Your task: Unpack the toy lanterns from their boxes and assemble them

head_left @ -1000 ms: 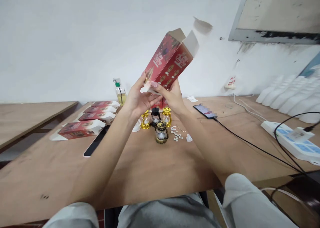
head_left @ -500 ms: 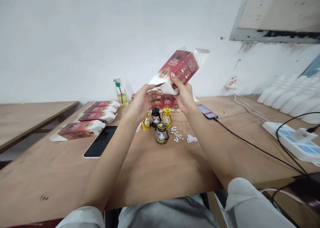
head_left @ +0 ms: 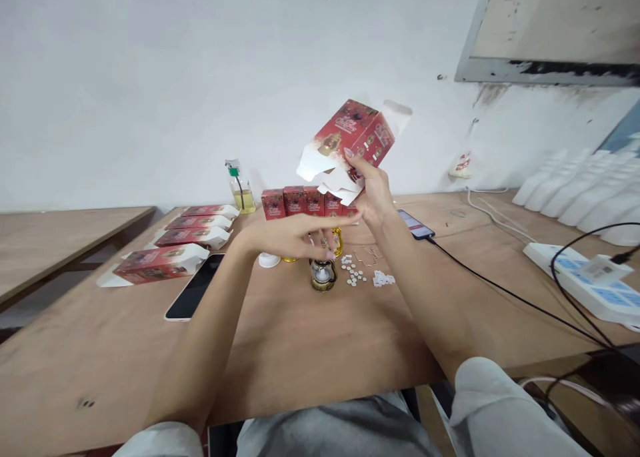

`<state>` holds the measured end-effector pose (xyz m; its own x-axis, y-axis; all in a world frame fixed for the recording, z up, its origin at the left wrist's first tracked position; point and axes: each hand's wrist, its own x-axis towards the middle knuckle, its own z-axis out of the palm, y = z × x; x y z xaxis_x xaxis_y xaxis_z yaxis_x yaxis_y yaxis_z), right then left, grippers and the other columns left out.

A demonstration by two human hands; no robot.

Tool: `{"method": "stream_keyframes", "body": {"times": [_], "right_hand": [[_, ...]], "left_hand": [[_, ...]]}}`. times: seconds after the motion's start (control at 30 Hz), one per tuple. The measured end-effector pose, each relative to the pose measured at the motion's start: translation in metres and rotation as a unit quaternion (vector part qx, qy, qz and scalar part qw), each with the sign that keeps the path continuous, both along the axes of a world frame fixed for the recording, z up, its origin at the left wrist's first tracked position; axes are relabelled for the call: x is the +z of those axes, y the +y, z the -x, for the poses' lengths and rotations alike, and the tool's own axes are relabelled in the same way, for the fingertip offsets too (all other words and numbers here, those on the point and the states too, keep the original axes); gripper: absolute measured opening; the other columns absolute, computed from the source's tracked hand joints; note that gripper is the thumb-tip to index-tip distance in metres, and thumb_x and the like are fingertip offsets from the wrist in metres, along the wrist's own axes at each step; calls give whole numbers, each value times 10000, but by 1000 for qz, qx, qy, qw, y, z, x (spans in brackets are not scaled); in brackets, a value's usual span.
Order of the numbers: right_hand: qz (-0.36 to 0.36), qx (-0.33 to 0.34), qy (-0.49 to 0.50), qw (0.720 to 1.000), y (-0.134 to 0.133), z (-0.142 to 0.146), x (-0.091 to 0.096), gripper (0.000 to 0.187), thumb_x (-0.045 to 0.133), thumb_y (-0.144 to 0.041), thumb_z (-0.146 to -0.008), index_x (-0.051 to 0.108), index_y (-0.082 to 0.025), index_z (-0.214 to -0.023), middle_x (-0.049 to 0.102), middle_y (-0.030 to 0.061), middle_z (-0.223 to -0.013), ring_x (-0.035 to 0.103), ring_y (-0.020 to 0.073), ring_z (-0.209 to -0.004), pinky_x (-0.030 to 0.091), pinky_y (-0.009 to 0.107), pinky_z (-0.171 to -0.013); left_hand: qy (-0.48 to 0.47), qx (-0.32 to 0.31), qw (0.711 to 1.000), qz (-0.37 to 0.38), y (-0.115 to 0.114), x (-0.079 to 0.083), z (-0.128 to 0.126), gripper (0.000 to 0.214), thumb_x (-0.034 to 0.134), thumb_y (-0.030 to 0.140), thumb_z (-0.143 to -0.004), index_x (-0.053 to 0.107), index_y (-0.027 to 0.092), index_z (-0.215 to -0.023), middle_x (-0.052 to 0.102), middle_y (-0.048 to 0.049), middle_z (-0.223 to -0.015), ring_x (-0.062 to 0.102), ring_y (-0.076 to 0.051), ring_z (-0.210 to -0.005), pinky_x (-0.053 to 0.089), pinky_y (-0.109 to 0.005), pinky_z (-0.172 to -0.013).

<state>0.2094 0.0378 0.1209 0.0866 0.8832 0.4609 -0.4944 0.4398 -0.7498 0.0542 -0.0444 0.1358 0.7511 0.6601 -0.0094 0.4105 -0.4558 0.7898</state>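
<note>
The right hand (head_left: 374,195) kept a pinching grip on the red box (head_left: 356,131) near its open white flaps, tilted in the air above the counter (head_left: 310,350). The left hand (head_left: 290,238), its grip spread and empty, hovered over the small lanterns (head_left: 323,275), with a row of boxes (head_left: 295,201) just behind.

No text is reading legibly anywhere in view. The raised red carton (head_left: 357,133) is showing white script lettering on its faces, and the row of small red boxes (head_left: 300,201) at the back of the desk (head_left: 310,337) and the flat cartons (head_left: 165,262) at the left are carrying similar print, all too small and blurred to make out. The white tag (head_left: 599,268) on the power strip (head_left: 607,300), the red print on the hanging bag (head_left: 463,165) and the lit phone screen (head_left: 415,223) are likewise giving no readable word or number.
</note>
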Motion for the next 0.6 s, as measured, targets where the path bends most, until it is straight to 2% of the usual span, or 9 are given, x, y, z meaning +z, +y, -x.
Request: {"method": "stream_keyframes", "body": {"times": [0.07, 0.13, 0.2, 0.3, 0.37, 0.43, 0.5, 0.6], "right_hand": [[5, -3, 3, 1000, -1, -2, 0, 364, 718, -313, -613, 618, -145, -921, 679, 57, -922, 640, 194, -897, 546, 322, -749], [16, 12, -13, 1000, -3, -3, 1, 343, 727, -255, -589, 616, -135, -890, 683, 66, -919, 643, 201, -879, 546, 328, -739], [20, 31, -42, 998, -8, -4, 1, 322, 729, -188, -570, 612, -125, -863, 687, 74, -908, 646, 210, -858, 544, 343, -733], [8, 77, -102, 992, -19, -5, 4, 306, 736, -120, -548, 614, -119, -829, 691, 62, -861, 650, 210, -823, 539, 360, -745], [8, 144, -158, 977, -30, -6, 6, 310, 754, -117, -541, 624, -118, -822, 692, 53, -839, 650, 196, -783, 538, 353, -741], [13, 225, -216, 950, -41, -5, 9, 331, 773, -138, -550, 631, -122, -849, 693, 47, -849, 647, 178, -751, 540, 337, -728], [16, 304, -252, 919, -52, -1, 11, 358, 784, -175, -576, 631, -133, -897, 692, 42, -873, 644, 165, -747, 542, 324, -721], [13, 418, -256, 872, -63, 15, 5, 403, 791, -218, -613, 620, -142, -971, 689, 39, -893, 644, 151, -764, 538, 295, -737]], "left_hand": [[109, -66, 991, -41, -9, 7, 3, 535, 614, 281, -780, 481, 271, -1299, 685, 1, -968, 614, -134, -817, 418, -190, -727], [168, -75, 979, -92, -19, 15, 9, 494, 554, 336, -833, 457, 291, -1316, 681, -2, -995, 609, -135, -847, 419, -201, -746], [177, -29, 970, -164, -31, 23, 16, 472, 525, 359, -852, 457, 288, -1314, 675, -11, -1006, 604, -141, -853, 422, -213, -733], [158, 76, 943, -284, -48, 35, 27, 425, 516, 374, -855, 501, 273, -1267, 667, -15, -984, 599, -149, -837, 430, -243, -734], [131, 151, 902, -383, -57, 38, 34, 414, 529, 399, -843, 519, 274, -1238, 644, -17, -1052, 588, -179, -924, 425, -297, -823], [119, 203, 841, -488, -63, 37, 39, 467, 540, 442, -830, 486, 281, -1266, 566, -23, -1223, 505, -239, -1130, 342, -385, -981], [154, 201, 788, -561, -67, 33, 47, 538, 525, 481, -835, 418, 282, -1323, 428, -23, -1391, 337, -283, -1306, 175, -461, -1088], [245, 139, 758, -589, -72, 22, 64, 640, 487, 547, -837, 299, 291, -1393, 286, -18, -1488, 215, -285, -1376, 28, -511, -1109]]}}
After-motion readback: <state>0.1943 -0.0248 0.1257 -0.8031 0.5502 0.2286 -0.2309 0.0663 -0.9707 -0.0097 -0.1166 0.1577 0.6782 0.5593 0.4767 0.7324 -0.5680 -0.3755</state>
